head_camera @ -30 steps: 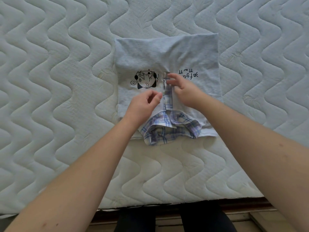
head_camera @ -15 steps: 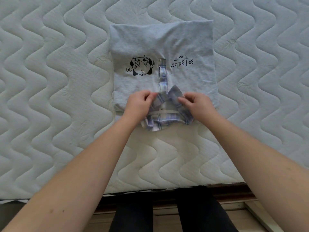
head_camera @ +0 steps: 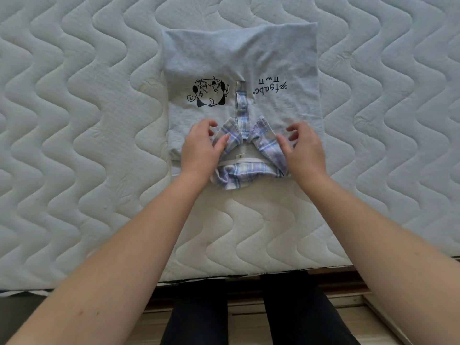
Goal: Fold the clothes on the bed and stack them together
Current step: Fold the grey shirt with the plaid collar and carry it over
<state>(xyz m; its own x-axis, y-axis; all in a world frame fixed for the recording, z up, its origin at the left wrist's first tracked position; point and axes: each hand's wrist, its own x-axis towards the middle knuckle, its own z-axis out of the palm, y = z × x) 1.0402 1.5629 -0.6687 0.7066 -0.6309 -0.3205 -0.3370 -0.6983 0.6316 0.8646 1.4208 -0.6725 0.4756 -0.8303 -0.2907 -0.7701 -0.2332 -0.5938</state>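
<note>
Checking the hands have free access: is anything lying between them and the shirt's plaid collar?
Nothing visible does. The left hand and right hand already rest at either side of the plaid collar on the grey shirt.

Both hands have moved from the plaid placket down to the plaid collar (head_camera: 249,155). The left hand (head_camera: 199,148) and right hand (head_camera: 305,149) have spread the collar flaps apart, fingers now loosened, exposing the inner neckband.

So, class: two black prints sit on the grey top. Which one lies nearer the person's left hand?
The cartoon face print, beyond the left hand. The lettering print sits across the plaid placket, on the right hand's side.
</note>
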